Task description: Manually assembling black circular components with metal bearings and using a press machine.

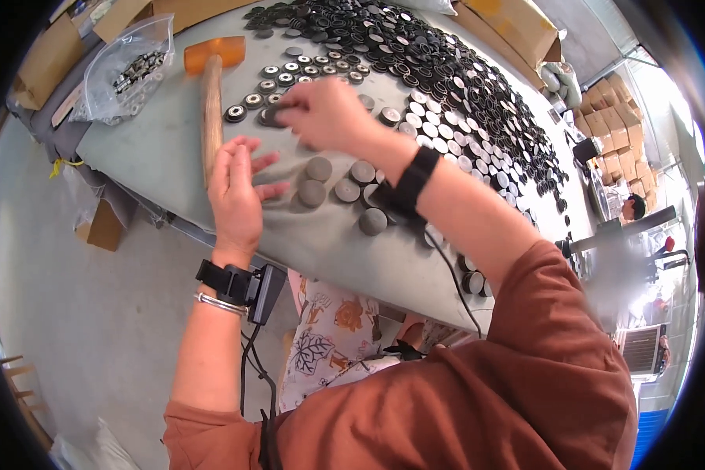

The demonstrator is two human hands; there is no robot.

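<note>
My right hand [325, 116] reaches over the table, slightly smeared by motion. Its fingertips close on a dark round disc [269, 117] beside a group of black ring-shaped parts with pale centres [287, 79]. Lower and to the left, my left hand [239, 184] is held with its fingers apart and nothing in them. Just beside it is the lower end of the wooden handle of a mallet [211, 110] with an orange head. Between and below my hands lie several grey-faced discs [319, 168], some of them stacked.
A large heap of black round parts [446, 70] spreads over the far table, with silver-faced discs [439, 125] at its near side. A plastic bag of small metal parts [133, 70] is at the far left. A black cable [458, 282] crosses the table's near edge.
</note>
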